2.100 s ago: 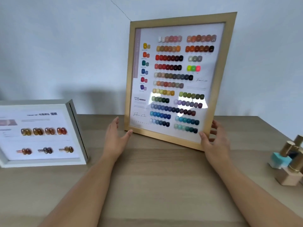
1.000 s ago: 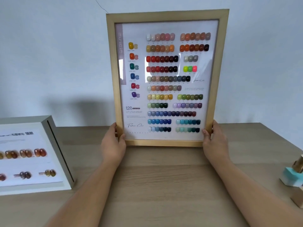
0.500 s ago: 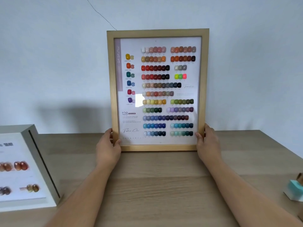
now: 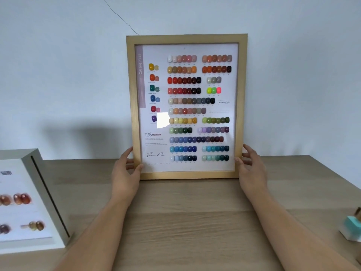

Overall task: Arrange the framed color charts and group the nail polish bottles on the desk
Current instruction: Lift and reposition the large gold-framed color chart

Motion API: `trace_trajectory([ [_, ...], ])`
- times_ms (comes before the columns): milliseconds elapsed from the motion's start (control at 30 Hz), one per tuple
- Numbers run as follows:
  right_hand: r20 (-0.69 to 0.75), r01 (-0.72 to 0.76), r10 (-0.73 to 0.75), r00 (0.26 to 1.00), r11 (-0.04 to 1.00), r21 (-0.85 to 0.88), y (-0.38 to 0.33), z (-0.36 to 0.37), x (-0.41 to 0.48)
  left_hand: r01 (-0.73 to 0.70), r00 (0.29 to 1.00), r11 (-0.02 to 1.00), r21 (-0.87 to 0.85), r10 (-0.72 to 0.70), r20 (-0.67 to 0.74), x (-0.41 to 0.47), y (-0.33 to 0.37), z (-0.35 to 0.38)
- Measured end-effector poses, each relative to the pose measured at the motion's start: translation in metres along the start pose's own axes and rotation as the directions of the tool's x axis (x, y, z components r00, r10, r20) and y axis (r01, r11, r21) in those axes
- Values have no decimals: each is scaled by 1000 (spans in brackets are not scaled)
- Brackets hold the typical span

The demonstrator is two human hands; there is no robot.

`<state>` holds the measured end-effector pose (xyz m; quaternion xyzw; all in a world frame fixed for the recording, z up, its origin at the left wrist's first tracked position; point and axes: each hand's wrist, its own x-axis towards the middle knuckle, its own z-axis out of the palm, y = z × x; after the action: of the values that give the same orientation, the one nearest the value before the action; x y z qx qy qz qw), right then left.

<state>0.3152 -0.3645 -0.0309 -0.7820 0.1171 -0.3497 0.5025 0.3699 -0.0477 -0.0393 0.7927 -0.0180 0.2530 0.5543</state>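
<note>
A gold-framed color chart [image 4: 186,175] stands upright on the wooden desk [image 4: 185,222], close to the white wall. It shows many rows of colored nail swatches. My left hand [image 4: 125,171] grips its lower left corner, thumb on the front. My right hand [image 4: 252,169] holds the lower right edge, thumb on the frame and fingers spread beside it. A white-framed chart [image 4: 51,202] with brown swatches lies tilted at the left. A teal nail polish bottle [image 4: 351,229] shows at the right edge, partly cut off.
The white wall rises right behind the desk's far edge, with a thin cord [image 4: 119,16] running down behind the gold frame. Bare desk surface lies between my forearms and in front of the frame.
The gold frame went from tilted and turned to upright and square to me, and moved back toward the wall. My hands went from its sides to gripping its lower corners; my right fingers have spread.
</note>
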Motion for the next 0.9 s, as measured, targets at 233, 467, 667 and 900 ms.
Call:
trace_trajectory([
  [233,21,-1,1,1000,1000,-5,2,1,2,-13,1000,1000,-2,13,7,2,-2,-1],
  [467,28,-13,13,1000,1000,29,4,1,3,-30,999,999,27,30,-13,2,-2,0],
  [667,87,-67,61,994,995,69,4,-2,3,-57,998,998,30,57,3,2,-1,-1],
  [900,97,-83,76,992,995,64,4,-1,4,-68,997,995,78,70,-19,4,-1,2],
])
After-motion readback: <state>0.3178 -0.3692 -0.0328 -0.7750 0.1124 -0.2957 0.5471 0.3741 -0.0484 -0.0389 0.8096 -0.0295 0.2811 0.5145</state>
